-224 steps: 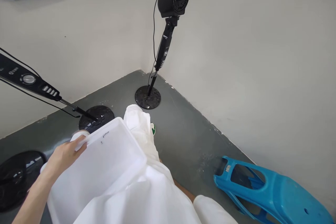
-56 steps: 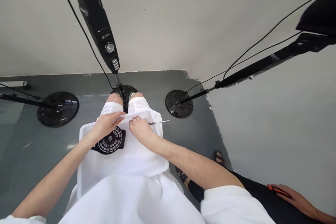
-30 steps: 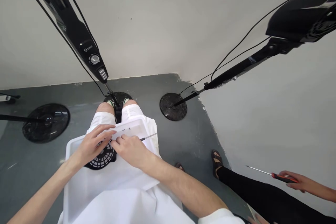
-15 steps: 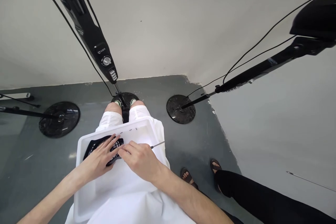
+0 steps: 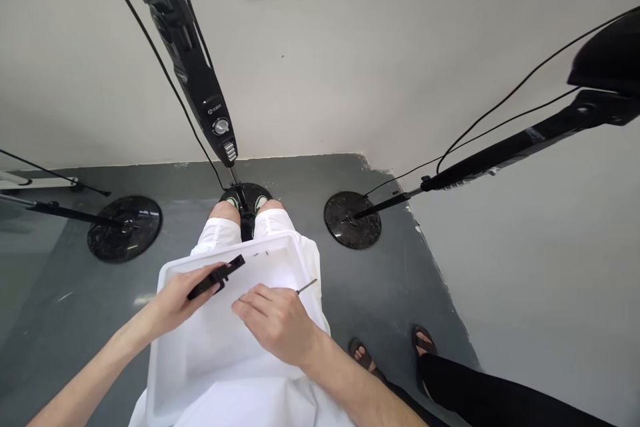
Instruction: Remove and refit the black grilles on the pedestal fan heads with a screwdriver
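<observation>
Handle of screwdriver hidden in right hand, 3 black stands cut off

Your left hand holds a black part over the white tray. Your right hand grips a screwdriver.

Pale logo, black fan stand, unreadable (too small).

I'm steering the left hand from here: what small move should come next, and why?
Probably lower the black part flat into the white tray: the left hand holds it edge-on to the camera over the tray, while the right hand grips a thin metal-shafted tool whose shaft points away from the part.
</observation>
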The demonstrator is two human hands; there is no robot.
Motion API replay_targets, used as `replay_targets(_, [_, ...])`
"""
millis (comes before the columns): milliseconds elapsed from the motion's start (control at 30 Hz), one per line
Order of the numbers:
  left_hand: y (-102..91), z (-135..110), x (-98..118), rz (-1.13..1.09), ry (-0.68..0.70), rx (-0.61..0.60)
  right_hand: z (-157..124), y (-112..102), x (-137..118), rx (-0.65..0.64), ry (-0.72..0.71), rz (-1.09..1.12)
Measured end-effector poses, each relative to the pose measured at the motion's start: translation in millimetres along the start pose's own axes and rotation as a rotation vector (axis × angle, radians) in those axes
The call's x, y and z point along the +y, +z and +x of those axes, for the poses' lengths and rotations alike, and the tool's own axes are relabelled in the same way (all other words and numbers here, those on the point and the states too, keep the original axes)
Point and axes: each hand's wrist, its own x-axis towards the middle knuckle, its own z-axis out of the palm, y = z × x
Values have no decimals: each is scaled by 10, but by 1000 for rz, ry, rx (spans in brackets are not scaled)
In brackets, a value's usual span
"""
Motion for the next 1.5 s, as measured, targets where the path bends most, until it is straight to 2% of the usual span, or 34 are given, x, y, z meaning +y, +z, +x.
replay_targets(100, [-75,43,76,-241,-230,284,28,-170,28,160,39,107])
replay_targets(167, [-78,123,163,-517,-355,430,51,-311,65,233,105,180])
replay_targets(267, [-36,301,346,-931,-508,532,71,-526,134,294,254,262])
replay_targets(367, [-13,484,543,-1144,-617,612,68,-707,211,327,432,291])
replay_targets(467, [-69,642,708,-1243,-599,634,79,-807,314,368,566,316])
replay_targets(567, [-182,767,831,-1319,-466,541,144,-811,435,368,716,398])
replay_targets(700, [-297,852,936,-1357,-359,462,312,-741,531,226,872,518])
replay_targets(867, [-332,861,929,-1363,-293,482,503,-655,543,110,846,550])
replay_targets(1067, [-317,790,865,-1367,-216,511,581,-512,621,-5,847,574])
replay_targets(1167, [-246,748,842,-1366,-195,463,611,-448,642,-81,841,598])
replay_targets(1267, [-175,718,706,-1287,-178,395,619,-444,639,-107,848,617])
replay_targets(1333, [-151,693,510,-1037,-120,373,585,-481,665,-84,871,623])
replay_targets(1400, [-146,652,252,-639,-66,324,510,-543,732,-37,912,610])
replay_targets(1500, [-159,546,-127,-67,-122,168,333,-653,875,27,1019,619])
